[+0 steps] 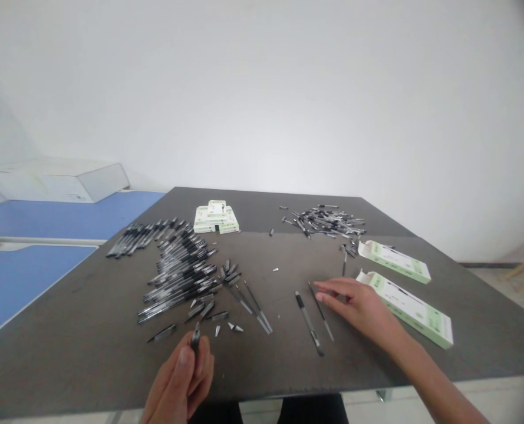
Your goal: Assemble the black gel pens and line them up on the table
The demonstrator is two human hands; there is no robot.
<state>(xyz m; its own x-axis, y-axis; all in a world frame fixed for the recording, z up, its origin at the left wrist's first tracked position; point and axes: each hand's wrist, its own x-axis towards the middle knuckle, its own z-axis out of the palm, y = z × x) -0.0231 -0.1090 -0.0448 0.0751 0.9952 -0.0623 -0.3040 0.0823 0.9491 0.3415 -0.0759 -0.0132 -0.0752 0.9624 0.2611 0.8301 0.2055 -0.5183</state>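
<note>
My left hand (183,377) is raised at the table's near edge, its fingers closed around a short black pen part (195,338) that sticks out at the top. My right hand (354,300) rests on the dark table (58,365) with its fingers stretched out and apart from everything. Its fingertips lie just right of a black pen (320,310), and another pen (308,324) lies a little further left. A large heap of black pens (182,274) spreads over the left of the table, with loose silver pen tips (235,327) near its lower edge.
A second pile of pens (323,222) lies at the far right of the table. Several white-and-green pen boxes (216,218) are stacked at the far centre, and two open ones (405,309) lie at the right edge. Blue tables stand to the left.
</note>
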